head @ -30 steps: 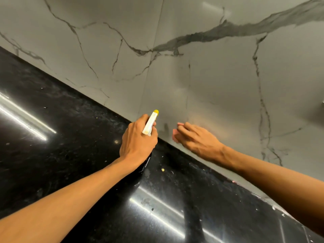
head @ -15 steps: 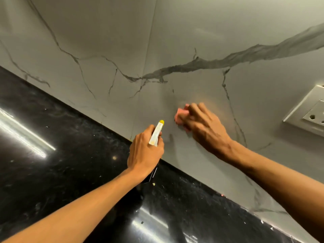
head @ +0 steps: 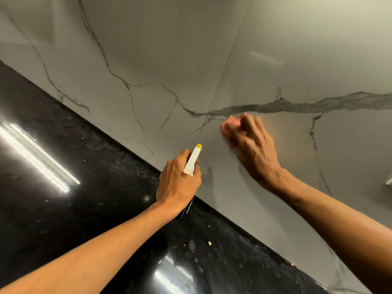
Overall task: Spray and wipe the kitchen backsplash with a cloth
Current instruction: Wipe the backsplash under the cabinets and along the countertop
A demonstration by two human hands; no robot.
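vs 0.5 s ago: R hand (head: pixel 252 151) + pink cloth (head: pixel 230 124) are higher up the backsplash (head: pixel 169 60). 1 s ago they sat low, near the table (head: pixel 63 155) edge. Cloth is now just under the thick dark vein (head: pixel 297 106), touching the wall. L hand (head: pixel 178 183) is roughly same spot, same grip. Wall socket seen 0.5 s ago is nearly out of view.

R hand: back of hand to cam, fingers stretched out and spread over the cloth, pressing it flat on the wall. Cloth pokes out past the fingertips, up-left of the hand. Fingers are motion-blurred, can't tell thumb pos. Forearm comes in from lower right.

L hand: below-left of R hand, apart from it, fingers curled round the spray bottle (head: pixel 192 161). White head w/ yellow nozzle tip sticks out above the knuckles, aimed at the wall. Dark bottle body shows under the wrist, over the table-wall joint. Small pale crumb (head: pixel 209 243) on table, below L hand.
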